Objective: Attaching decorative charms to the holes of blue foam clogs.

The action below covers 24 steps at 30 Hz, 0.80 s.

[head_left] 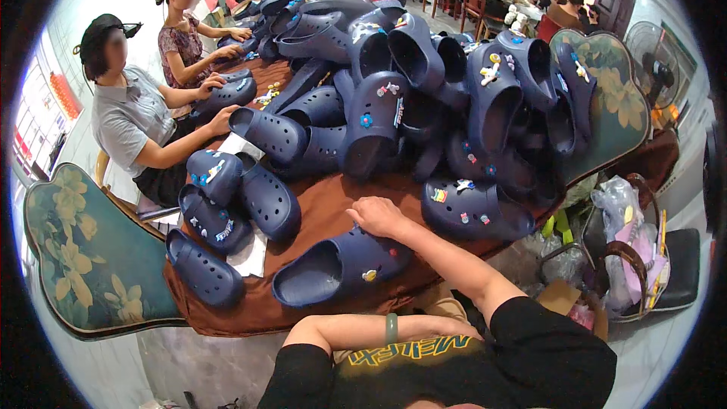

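Note:
A navy clog (347,266) lies on the brown cloth in front of me, its open heel side to the left. A yellow-and-white charm sits on its side. My right hand (376,216) lies over the far side of its toe, fingers bent against it. Across my lap runs my left arm, with a green bangle at the wrist; my left hand (447,326) is close to my body, its fingers hidden. Right of my right hand stands another navy clog (475,210) with several charms. To the left are a plain clog (204,269) and a charmed clog (216,220).
A large heap of navy clogs (375,117) covers the table beyond my hands. Two co-workers sit at the left, a person in grey (136,106) touching a clog. Chair backs (83,257) flank the table. A basket with plastic bags (628,250) stands at the right.

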Each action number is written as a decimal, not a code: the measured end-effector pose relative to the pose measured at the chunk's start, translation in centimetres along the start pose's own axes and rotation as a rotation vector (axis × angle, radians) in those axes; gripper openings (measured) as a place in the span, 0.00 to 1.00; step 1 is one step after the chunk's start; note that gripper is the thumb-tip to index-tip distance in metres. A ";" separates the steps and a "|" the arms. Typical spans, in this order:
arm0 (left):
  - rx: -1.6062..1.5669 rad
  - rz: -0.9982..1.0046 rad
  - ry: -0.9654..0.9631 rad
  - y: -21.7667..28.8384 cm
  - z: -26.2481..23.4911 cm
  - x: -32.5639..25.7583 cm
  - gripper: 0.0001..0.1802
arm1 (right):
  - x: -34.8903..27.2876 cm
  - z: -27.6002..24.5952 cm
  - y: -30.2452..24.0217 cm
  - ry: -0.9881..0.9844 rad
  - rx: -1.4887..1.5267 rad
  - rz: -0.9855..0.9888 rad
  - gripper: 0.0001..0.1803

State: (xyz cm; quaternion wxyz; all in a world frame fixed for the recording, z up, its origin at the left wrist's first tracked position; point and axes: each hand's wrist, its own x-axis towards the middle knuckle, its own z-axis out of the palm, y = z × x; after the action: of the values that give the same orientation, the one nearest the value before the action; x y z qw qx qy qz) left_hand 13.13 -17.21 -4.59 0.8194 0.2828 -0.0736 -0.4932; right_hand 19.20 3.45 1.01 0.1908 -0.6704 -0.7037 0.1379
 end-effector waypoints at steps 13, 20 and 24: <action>0.530 0.135 0.159 0.7 1.1 -0.6 0.16 | 0.0 0.1 0.1 0.009 0.021 -0.016 0.22; -0.040 -0.031 0.305 3.9 7.4 -4.0 0.16 | 0.0 0.0 0.1 -0.004 0.012 -0.009 0.22; 0.031 -0.038 0.303 3.7 6.4 -4.0 0.17 | 0.1 -0.3 0.1 0.006 0.031 -0.013 0.22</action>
State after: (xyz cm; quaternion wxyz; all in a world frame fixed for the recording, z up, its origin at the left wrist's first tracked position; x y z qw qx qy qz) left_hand 11.41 -15.00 3.39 0.8071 0.3678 0.0489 -0.4593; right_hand 19.45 3.50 1.21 0.2041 -0.6630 -0.7054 0.1455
